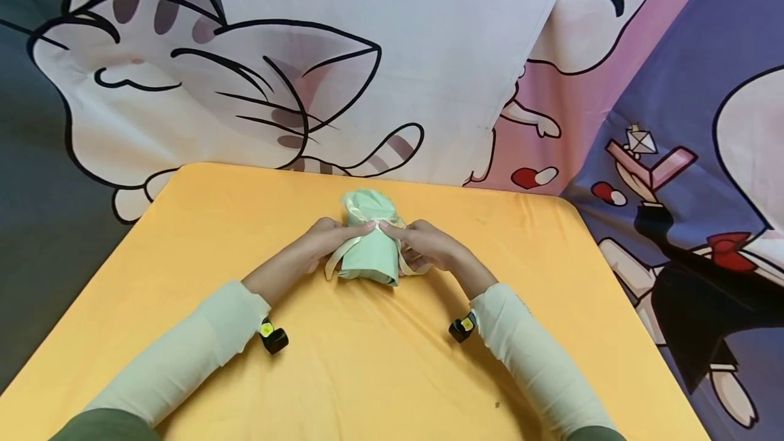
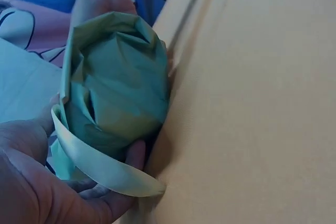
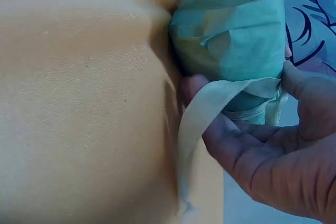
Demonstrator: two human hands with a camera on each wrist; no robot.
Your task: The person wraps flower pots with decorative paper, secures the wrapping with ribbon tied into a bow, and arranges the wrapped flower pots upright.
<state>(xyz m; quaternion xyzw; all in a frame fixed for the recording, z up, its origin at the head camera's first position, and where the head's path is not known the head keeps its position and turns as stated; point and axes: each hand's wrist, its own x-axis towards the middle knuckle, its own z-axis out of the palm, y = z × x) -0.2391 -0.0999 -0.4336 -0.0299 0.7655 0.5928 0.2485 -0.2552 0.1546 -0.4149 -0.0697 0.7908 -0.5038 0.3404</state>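
A roll-shaped package (image 1: 371, 256) wrapped in light green paper lies on the yellow table, tied around its middle with a pale ribbon (image 2: 100, 166). My left hand (image 1: 326, 238) grips it from the left and my right hand (image 1: 427, 243) from the right. Both thumbs meet on top, at the ribbon's tie. In the left wrist view, the left fingers curl under the side, behind a hanging ribbon tail. The folded paper end (image 3: 236, 35) shows in the right wrist view, with the right fingers curled beneath and a ribbon tail draped across them.
The yellow cloth (image 1: 380, 373) covering the table has soft wrinkles. Behind the table hangs a printed curtain (image 1: 447, 53) with a cartoon cat, and another printed cloth (image 1: 674, 121) hangs at the right. A small black camera (image 1: 273, 339) is strapped at the left wrist.
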